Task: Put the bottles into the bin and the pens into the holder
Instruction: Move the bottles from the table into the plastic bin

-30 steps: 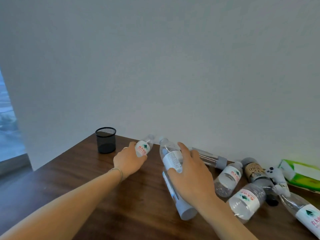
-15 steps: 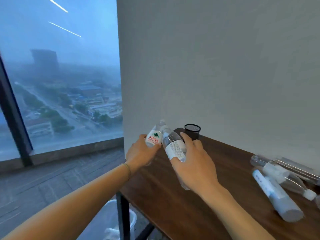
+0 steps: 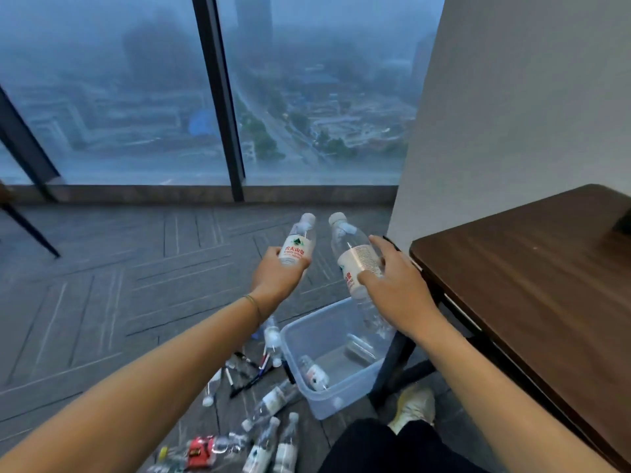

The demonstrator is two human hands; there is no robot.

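Both hands are gripping bottles: left hand (image 3: 278,276) is wrapping its fingers around a small bottle (image 3: 297,241), white cap pointing up and away; right hand (image 3: 397,290) is clasping a larger bottle (image 3: 355,257) at its label, thumb across the front. Both bottles are hanging in the air above the floor, just beside each other, apart. Below them a clear plastic bin (image 3: 345,396) is sitting on the carpet beside the table leg (image 3: 392,360), holding two or three bottles lying flat. Left of the bin, loose pens (image 3: 251,375) and more bottles (image 3: 273,402) are lying scattered on the floor. Brown table (image 3: 532,268) is standing at right; a shoe (image 3: 415,407) is showing near the bin
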